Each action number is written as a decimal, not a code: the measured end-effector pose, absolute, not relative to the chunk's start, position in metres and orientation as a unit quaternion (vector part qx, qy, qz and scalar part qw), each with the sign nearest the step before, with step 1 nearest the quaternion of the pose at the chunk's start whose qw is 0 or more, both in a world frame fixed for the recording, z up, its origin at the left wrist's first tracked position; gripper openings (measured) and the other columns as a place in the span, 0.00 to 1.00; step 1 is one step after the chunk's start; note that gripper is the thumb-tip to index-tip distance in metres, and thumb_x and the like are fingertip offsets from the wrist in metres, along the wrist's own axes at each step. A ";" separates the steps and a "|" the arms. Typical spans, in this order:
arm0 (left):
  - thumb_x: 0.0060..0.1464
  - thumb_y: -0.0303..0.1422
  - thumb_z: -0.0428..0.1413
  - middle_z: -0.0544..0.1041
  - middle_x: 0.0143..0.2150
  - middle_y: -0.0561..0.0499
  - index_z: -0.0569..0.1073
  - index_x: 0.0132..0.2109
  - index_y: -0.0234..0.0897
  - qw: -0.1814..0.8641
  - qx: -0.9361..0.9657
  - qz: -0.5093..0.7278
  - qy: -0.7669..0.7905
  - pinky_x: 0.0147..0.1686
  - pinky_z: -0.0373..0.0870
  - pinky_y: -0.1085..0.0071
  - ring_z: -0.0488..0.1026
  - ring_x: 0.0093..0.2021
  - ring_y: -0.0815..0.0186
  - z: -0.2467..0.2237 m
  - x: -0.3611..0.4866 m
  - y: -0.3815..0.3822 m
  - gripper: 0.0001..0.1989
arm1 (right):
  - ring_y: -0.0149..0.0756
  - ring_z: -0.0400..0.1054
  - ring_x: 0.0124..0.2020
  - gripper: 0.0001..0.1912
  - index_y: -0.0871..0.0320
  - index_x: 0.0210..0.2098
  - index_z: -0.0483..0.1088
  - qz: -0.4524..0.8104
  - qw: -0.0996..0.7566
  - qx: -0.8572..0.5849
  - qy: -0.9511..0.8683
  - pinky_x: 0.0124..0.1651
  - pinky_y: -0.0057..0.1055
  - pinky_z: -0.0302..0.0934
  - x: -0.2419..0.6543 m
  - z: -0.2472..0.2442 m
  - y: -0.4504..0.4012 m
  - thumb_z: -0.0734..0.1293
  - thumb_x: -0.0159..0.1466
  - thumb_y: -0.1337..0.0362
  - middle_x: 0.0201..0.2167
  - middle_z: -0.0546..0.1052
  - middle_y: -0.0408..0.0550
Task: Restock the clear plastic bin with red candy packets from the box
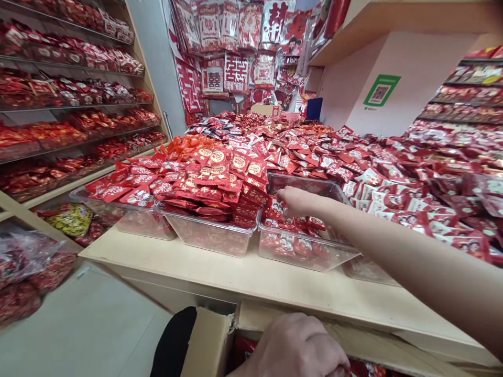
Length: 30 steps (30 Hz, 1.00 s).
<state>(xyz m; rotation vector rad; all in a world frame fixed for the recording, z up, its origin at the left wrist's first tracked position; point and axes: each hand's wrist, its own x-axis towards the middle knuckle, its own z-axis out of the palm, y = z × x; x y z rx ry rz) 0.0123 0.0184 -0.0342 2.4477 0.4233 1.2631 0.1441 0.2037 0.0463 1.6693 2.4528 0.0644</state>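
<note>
On my feed, the right hand (297,202) reaches out over the desk (220,272), fingers bunched together just above the red foil packets (285,243) in a clear plastic bin (302,251). I can't tell whether it is pinching one. The left hand (294,348) sits low at the near edge of the frame, curled down into an open cardboard box (208,340) with more red packets inside it; whether it is clamped on anything, I can't tell. A second clear bin (208,235) sits just beside the first, heaped with red sachets (212,178). A large spread of packets (353,157) lies beyond, with loaded shelves (70,89) to the left and red paper decorations (236,73) on the far wall.
</note>
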 end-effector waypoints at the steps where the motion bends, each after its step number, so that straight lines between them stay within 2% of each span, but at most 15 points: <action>1: 0.54 0.29 0.48 0.71 0.20 0.53 0.71 0.26 0.33 0.176 0.865 0.445 0.149 0.20 0.59 0.77 0.65 0.21 0.72 -0.034 0.012 0.019 0.12 | 0.42 0.67 0.40 0.26 0.64 0.43 0.66 0.023 0.083 0.549 0.832 0.40 0.29 0.60 0.143 0.043 0.206 0.72 0.46 0.63 0.42 0.70 0.58; 4: 0.55 0.30 0.48 0.71 0.20 0.53 0.72 0.27 0.33 0.177 0.869 0.437 0.148 0.21 0.60 0.76 0.65 0.21 0.72 -0.034 0.012 0.019 0.12 | 0.41 0.67 0.42 0.24 0.64 0.44 0.65 0.021 0.068 0.517 0.853 0.42 0.28 0.60 0.138 0.037 0.211 0.70 0.48 0.67 0.43 0.68 0.58; 7: 0.55 0.31 0.49 0.71 0.21 0.53 0.72 0.27 0.33 0.178 0.867 0.441 0.147 0.21 0.60 0.76 0.65 0.22 0.72 -0.034 0.012 0.019 0.12 | 0.41 0.66 0.43 0.21 0.63 0.44 0.66 0.010 0.042 0.512 0.858 0.44 0.28 0.59 0.137 0.042 0.215 0.69 0.51 0.66 0.44 0.69 0.56; 11: 0.55 0.31 0.49 0.71 0.20 0.53 0.72 0.26 0.33 0.176 0.866 0.445 0.147 0.20 0.59 0.76 0.65 0.21 0.72 -0.034 0.012 0.019 0.13 | 0.40 0.69 0.37 0.13 0.61 0.38 0.68 -0.008 0.045 0.630 0.775 0.36 0.29 0.62 0.148 0.056 0.215 0.67 0.54 0.64 0.36 0.74 0.53; 14: 0.53 0.31 0.50 0.70 0.20 0.52 0.73 0.26 0.33 0.174 0.867 0.442 0.147 0.19 0.58 0.76 0.64 0.20 0.72 -0.035 0.011 0.020 0.12 | 0.36 0.70 0.26 0.20 0.64 0.40 0.66 -0.124 0.095 0.695 0.702 0.26 0.28 0.62 0.159 0.055 0.210 0.69 0.51 0.61 0.31 0.75 0.52; 17: 0.53 0.30 0.51 0.70 0.20 0.52 0.73 0.26 0.33 0.171 0.870 0.437 0.148 0.20 0.59 0.76 0.64 0.21 0.72 -0.036 0.011 0.020 0.11 | 0.33 0.70 0.23 0.29 0.64 0.46 0.61 -0.206 0.089 0.698 0.680 0.22 0.26 0.62 0.165 0.044 0.206 0.72 0.48 0.61 0.36 0.75 0.53; 19: 0.53 0.30 0.51 0.70 0.20 0.53 0.73 0.26 0.33 0.173 0.872 0.433 0.148 0.20 0.59 0.76 0.64 0.21 0.72 -0.036 0.011 0.020 0.10 | 0.34 0.70 0.25 0.27 0.64 0.45 0.62 -0.168 0.085 0.699 0.690 0.23 0.26 0.62 0.166 0.037 0.206 0.71 0.48 0.61 0.38 0.74 0.54; 22: 0.53 0.30 0.50 0.70 0.21 0.53 0.72 0.27 0.33 0.173 0.879 0.418 0.152 0.20 0.59 0.76 0.64 0.22 0.72 -0.036 0.011 0.018 0.10 | 0.38 0.71 0.34 0.20 0.62 0.41 0.65 -0.082 0.090 0.686 0.717 0.30 0.26 0.62 0.167 0.032 0.210 0.69 0.52 0.59 0.38 0.75 0.54; 24: 0.53 0.30 0.50 0.70 0.21 0.53 0.72 0.27 0.33 0.169 0.887 0.402 0.156 0.21 0.60 0.76 0.65 0.22 0.72 -0.036 0.011 0.018 0.10 | 0.39 0.70 0.39 0.19 0.62 0.40 0.66 -0.058 0.091 0.672 0.733 0.33 0.27 0.61 0.170 0.030 0.214 0.67 0.53 0.58 0.38 0.75 0.53; 30: 0.52 0.31 0.51 0.70 0.21 0.54 0.72 0.27 0.34 0.169 0.886 0.403 0.156 0.21 0.58 0.76 0.64 0.22 0.72 -0.038 0.011 0.018 0.08 | 0.40 0.69 0.35 0.16 0.61 0.38 0.68 -0.040 0.103 0.644 0.757 0.31 0.29 0.59 0.171 0.041 0.212 0.66 0.52 0.58 0.35 0.76 0.52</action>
